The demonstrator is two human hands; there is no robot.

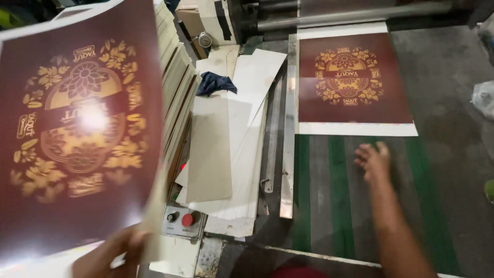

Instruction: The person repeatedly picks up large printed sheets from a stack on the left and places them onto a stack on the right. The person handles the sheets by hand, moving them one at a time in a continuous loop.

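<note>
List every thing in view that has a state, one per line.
Left hand: gripping the glossy maroon printed sheet, lifted and tilted.
Right hand: open, fingers spread over the green-striped feed belt.
Second maroon printed sheet: flat on the belt, at the rollers.
Dark blue cloth: crumpled on pale boards.

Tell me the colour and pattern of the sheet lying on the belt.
Dark maroon sheet with a gold floral emblem and white margins, seen in the head view.
</note>
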